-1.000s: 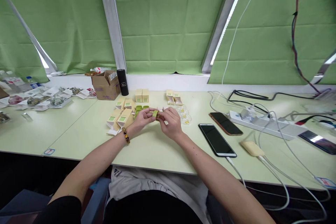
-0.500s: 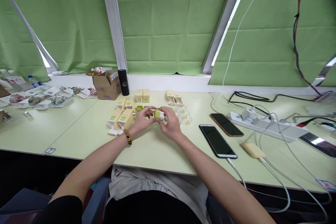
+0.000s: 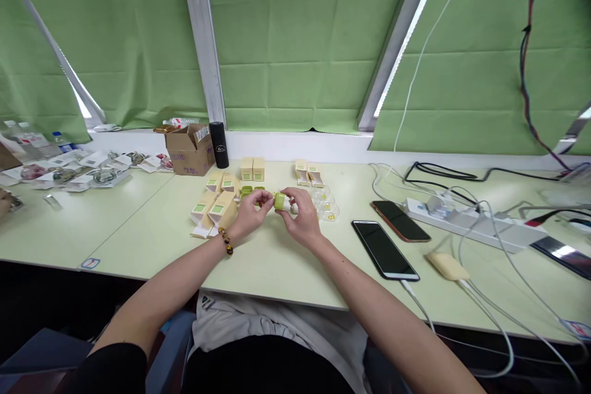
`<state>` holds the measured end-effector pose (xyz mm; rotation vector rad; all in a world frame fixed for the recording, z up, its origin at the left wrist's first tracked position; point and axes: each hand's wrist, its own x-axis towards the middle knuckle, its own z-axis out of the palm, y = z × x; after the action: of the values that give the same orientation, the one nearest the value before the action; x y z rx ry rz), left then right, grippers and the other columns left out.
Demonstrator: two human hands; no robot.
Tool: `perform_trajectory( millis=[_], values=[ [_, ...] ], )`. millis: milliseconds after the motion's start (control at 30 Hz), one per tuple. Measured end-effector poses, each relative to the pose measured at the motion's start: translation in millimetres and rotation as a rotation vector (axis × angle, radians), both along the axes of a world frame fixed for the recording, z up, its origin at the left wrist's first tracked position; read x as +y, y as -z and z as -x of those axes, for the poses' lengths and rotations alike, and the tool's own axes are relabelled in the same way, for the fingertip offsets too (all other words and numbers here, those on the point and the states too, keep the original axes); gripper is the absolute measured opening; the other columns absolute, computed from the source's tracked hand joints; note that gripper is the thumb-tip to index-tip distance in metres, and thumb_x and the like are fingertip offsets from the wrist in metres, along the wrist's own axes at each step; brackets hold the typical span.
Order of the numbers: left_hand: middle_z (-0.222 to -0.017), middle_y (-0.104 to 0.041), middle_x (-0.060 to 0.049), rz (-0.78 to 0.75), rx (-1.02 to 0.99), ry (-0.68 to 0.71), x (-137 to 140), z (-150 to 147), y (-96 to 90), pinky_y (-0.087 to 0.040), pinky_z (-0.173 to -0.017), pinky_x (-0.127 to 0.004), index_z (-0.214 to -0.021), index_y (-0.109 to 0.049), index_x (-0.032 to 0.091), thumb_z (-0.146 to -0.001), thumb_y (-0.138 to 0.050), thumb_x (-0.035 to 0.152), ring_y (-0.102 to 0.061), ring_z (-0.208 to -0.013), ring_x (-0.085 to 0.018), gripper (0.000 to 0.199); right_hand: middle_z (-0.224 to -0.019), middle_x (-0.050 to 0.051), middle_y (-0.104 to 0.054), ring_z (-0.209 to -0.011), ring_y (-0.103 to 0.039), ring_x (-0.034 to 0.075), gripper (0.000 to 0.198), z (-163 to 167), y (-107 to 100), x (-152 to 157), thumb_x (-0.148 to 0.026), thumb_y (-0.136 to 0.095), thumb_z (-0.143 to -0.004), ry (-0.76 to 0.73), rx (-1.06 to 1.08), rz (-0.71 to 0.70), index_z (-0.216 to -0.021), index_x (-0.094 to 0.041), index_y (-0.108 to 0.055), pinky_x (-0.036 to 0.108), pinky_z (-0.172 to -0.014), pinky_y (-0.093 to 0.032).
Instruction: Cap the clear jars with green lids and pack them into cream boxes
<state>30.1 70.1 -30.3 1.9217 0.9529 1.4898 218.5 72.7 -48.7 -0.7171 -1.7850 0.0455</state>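
Observation:
My right hand (image 3: pixel 301 217) is closed around a small green-and-white case (image 3: pixel 280 201), held above the table. Just left of it, the thumb and fingers of my left hand (image 3: pixel 252 212) are pinched together at a small bit beside the case, too small to name. Behind my left hand sit more small green cases (image 3: pixel 247 189). Cream cartons with green squares (image 3: pixel 223 209) stand to its left, some with their flaps open. Clear plastic blister trays (image 3: pixel 329 206) with yellow bits inside lie to the right of my right hand.
Two cream cartons (image 3: pixel 252 168) and two opened ones (image 3: pixel 308 173) stand farther back. A black bottle (image 3: pixel 218 145) and a cardboard box (image 3: pixel 189 151) are at back left. Phones (image 3: pixel 385 249), a power strip (image 3: pixel 471 225) and cables lie right. Another person's hand (image 3: pixel 4 202) shows at the left edge.
My left hand has drawn slightly left from the case, its fingers now pinched. My right hand still holds the case. Another person's hand has come in at the left edge.

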Motion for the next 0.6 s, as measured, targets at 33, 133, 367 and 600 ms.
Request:
perform_trajectory(
  millis=[33, 133, 367, 600],
  values=[
    [-0.089, -0.069, -0.006, 0.006, -0.007, 0.001, -0.1, -0.2, -0.1, -0.052, -0.08, -0.032, -0.093, -0.067, 0.018, -0.095, -0.07, 0.045, -0.064, -0.082, -0.017, 0.028, -0.122, 0.011, -0.072, -0.115, -0.065, 0.032, 0.039, 0.1, -0.1, 0.1, -0.022, -0.072, -0.091, 0.0, 0.001, -0.001, -0.128, -0.027, -0.062, 0.052, -0.092, -0.06],
    [-0.088, -0.069, -0.006, 0.031, -0.033, 0.012, -0.4, -0.7, -0.5, -0.051, -0.079, -0.032, -0.092, -0.068, 0.017, -0.094, -0.071, 0.046, -0.063, -0.081, -0.017, 0.029, -0.121, 0.011, -0.072, -0.114, -0.065, 0.032, 0.038, 0.6, -0.9, -0.1, -0.022, -0.073, -0.091, -0.003, 0.011, 0.001, -0.127, -0.027, -0.062, 0.051, -0.091, -0.06],
    [-0.083, -0.064, -0.003, 0.121, -0.143, 0.028, 0.7, -0.3, -1.8, -0.048, -0.072, -0.028, -0.088, -0.065, 0.017, -0.09, -0.074, 0.05, -0.058, -0.076, -0.014, 0.034, -0.12, 0.01, -0.072, -0.111, -0.064, 0.031, 0.037, 0.2, -2.8, -0.1, -0.021, -0.072, -0.089, -0.001, 0.056, 0.04, -0.124, -0.026, -0.063, 0.045, -0.08, -0.06],
    [-0.077, -0.061, -0.001, 0.165, -0.207, 0.068, 5.5, 0.6, -0.3, -0.048, -0.071, -0.028, -0.087, -0.064, 0.017, -0.09, -0.074, 0.051, -0.057, -0.072, -0.013, 0.035, -0.12, 0.011, -0.07, -0.109, -0.065, 0.03, 0.038, -0.3, -2.8, 0.4, -0.021, -0.07, -0.088, 0.0, 0.066, 0.057, -0.125, -0.026, -0.062, 0.044, -0.08, -0.062]
  ],
)
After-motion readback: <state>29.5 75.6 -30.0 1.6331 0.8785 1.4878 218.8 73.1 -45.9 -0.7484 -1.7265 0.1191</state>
